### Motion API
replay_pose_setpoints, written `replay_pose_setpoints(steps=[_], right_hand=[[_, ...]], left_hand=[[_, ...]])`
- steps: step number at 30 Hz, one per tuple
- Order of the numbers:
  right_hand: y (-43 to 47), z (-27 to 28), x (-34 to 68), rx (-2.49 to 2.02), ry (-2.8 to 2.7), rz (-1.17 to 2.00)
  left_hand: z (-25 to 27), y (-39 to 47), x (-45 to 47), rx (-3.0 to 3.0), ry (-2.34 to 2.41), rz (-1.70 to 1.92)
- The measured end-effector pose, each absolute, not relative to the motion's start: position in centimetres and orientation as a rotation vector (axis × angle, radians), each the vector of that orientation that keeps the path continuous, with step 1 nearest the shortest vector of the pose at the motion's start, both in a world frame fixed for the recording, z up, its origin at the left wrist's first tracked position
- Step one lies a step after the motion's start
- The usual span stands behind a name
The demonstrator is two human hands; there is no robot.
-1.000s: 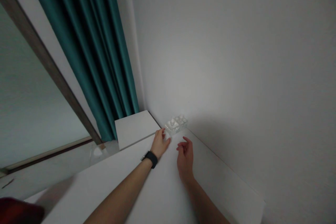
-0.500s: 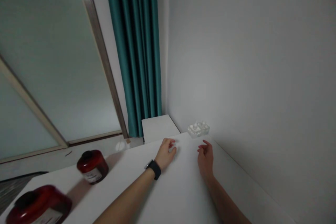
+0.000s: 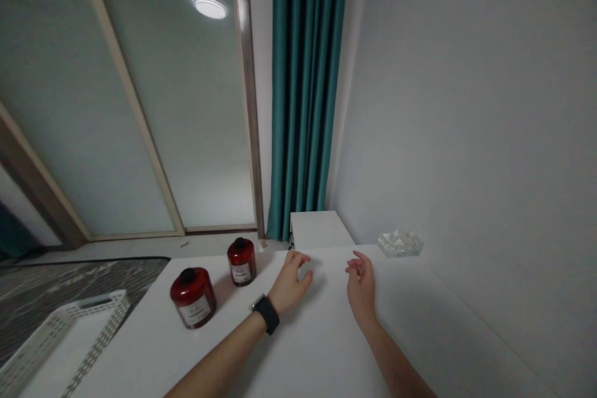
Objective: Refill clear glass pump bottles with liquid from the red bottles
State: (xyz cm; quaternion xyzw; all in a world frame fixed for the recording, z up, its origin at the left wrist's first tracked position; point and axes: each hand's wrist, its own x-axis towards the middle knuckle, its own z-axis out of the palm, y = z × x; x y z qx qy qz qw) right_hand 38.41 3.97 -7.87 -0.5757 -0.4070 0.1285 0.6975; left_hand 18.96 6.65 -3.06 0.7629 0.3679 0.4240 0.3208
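Observation:
My left hand, with a dark watch on its wrist, hovers over the white table. Its thumb and fingers are apart and curved, with nothing between them. Opposite it, my right hand is raised with loosely bent fingers and holds nothing. Nearest to the left hand is a dark red bottle with a black top and a white label. A second, like bottle stands closer to me on the left. Beyond the right hand, a clear plastic tray with pale contents sits at the table's far edge.
A white perforated basket is at the lower left. Past the far edge stands a lower white cabinet before a teal curtain. A grey wall bounds the right side; frosted sliding doors stand behind.
My view has turned left and up, so the bottles and plastic tray appear further right and the basket has come into sight. Both hands stay empty, in much the same pose.

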Motion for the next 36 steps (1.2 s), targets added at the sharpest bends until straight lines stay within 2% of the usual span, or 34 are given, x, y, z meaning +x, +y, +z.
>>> replay_pose_setpoints(steps=[8, 17, 21, 24, 26, 32, 36], right_hand=[[3.6, -6.4, 29.7, -1.171, -1.08, 0.434], [3.2, -8.0, 24.4, -1.115, -1.232, 0.635], [4.6, -8.9, 22.4, -1.099, -1.286, 0.687], [6.1, -9.4, 21.2, -1.102, -1.279, 0.688], [7.2, -9.7, 20.4, -1.108, -1.266, 0.679], [9.5, -10.8, 17.8, -1.124, -1.267, 0.649], [10.2, -11.3, 16.5, -1.141, -1.306, 0.624]], left_hand=[[-1.5, 3.6, 12.0, 2.071, 1.047, 1.141], [-0.4, -1.9, 5.5, 2.286, 1.146, 1.117], [-0.2, -3.1, 1.7, 2.371, 1.191, 1.393], [-1.1, -2.6, -1.5, 2.214, 1.403, 1.755], [-2.3, -1.9, -3.4, 2.028, 1.566, 1.862], [-7.0, 0.2, -4.8, 1.719, 1.728, 1.556], [-7.9, 0.6, -3.7, 1.76, 1.713, 1.327]])
